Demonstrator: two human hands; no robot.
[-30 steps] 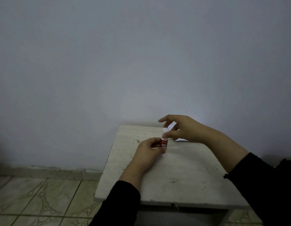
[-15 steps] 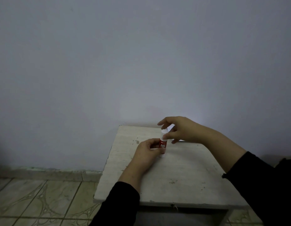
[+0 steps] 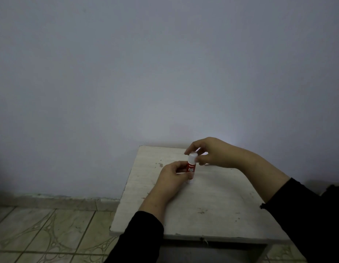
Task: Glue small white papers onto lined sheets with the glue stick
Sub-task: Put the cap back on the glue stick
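A red glue stick with a white cap stands upright over the small white table. My left hand grips its red body from the left. My right hand pinches the white cap from the right with thumb and fingers. A sliver of white paper shows behind my right hand near the table's far edge; most of it is hidden. No lined sheet can be made out.
The table stands against a plain pale wall. Patterned floor tiles lie to the left, below a low skirting strip. The tabletop has a few scuff marks.
My right hand has come down from just above the glue stick and now pinches its cap. The left hand has kept hold of the stick, nearly still.
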